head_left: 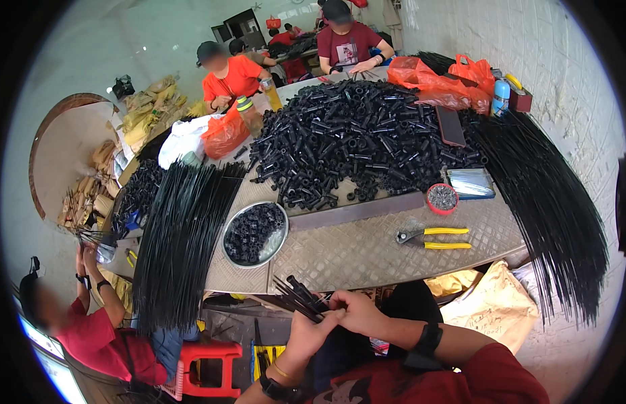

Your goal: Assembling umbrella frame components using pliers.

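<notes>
Metal dish (246, 266): blk plastic pcs (254, 230); red bowl (442, 213): grey bits (442, 196). L hand (316, 332) curled rnd thin blk rods (297, 297); R hand (357, 314) bunched, pinch unclear.

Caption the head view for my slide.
Left hand gripping black rods, right hand against it, before a table heaped with black parts.
</notes>
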{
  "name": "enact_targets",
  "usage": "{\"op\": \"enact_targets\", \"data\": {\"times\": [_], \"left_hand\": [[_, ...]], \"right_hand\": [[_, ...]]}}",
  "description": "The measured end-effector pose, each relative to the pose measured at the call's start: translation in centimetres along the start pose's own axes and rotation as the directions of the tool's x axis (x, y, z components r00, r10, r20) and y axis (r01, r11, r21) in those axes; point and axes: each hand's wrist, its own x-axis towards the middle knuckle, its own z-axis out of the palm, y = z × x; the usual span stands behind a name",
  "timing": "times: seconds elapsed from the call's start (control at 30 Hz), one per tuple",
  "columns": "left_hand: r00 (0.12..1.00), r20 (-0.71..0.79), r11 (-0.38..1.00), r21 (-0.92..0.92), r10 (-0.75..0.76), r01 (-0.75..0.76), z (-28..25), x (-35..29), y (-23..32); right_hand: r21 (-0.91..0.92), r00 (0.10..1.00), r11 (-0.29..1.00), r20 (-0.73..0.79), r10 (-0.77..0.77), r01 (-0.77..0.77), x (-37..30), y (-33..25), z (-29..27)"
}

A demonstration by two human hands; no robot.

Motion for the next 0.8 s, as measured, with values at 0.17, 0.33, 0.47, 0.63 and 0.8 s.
{"op": "enact_targets", "data": {"times": [0.17, 0.33, 0.47, 0.63, 0.8], "left_hand": [[0.999, -0.024, 0.999, -0.005, 0.040, -0.040, -0.8, 1.5, -0.3], [0.991, 0.102, 0.994, 0.061, 0.085, -0.092, -1.9, 2.0, -0.1], [0.992, 0.109, 0.996, 0.066, 0.059, -0.067, -1.7, 1.8, 0.4], [0.996, 0.089, 0.999, 0.043, -0.001, -0.003, -1.1, 1.6, 0.7], [0.999, 0.047, 0.999, 0.026, 0.025, -0.026, -0.5, 1.5, 0.9]], "right_hand": [[-0.101, 0.977, 0.972, 0.002, -0.214, 0.213, -0.2, -0.7, -0.5], [-0.109, 0.961, 0.955, -0.003, -0.278, 0.276, -1.2, -0.2, -0.9], [-0.053, 0.970, 0.968, 0.035, -0.242, 0.243, -0.8, 0.1, -1.1], [0.126, 0.984, 0.976, -0.020, -0.179, 0.180, -0.3, 2.7, -1.1], [0.413, 0.987, 0.909, 0.160, -0.012, -0.056, 0.2, 2.3, -1.8]]}}
